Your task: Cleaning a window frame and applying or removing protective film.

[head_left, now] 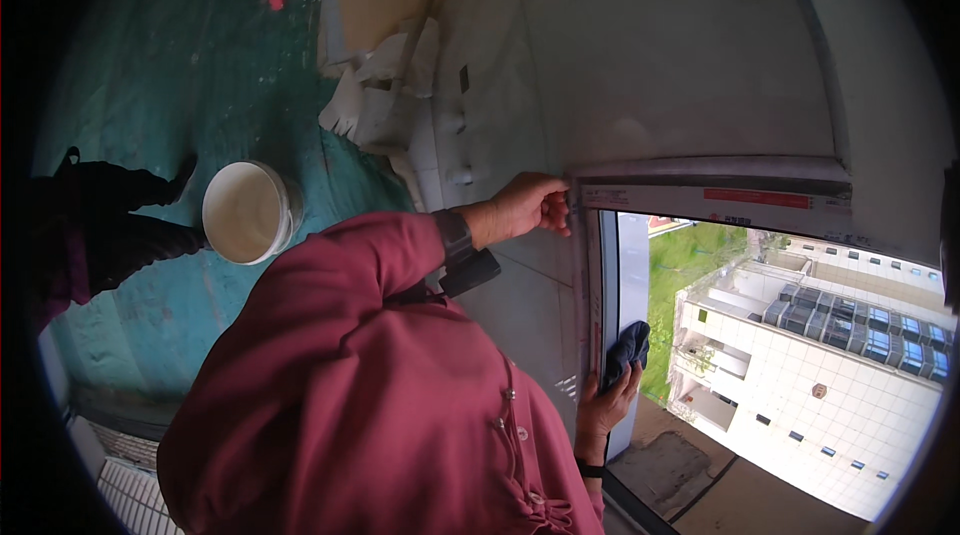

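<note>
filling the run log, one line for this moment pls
left hand on window frame corner | right hand presses dark cloth to frame | white bucket on floor

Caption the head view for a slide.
Left hand grips the window frame corner; right hand presses a dark cloth against it.

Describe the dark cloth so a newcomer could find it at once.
Start at the open window frame overlooking the white building. Follow its vertical edge down to the right hand, which presses a dark blue cloth against the frame. It is the only soft, crumpled thing there.
</note>
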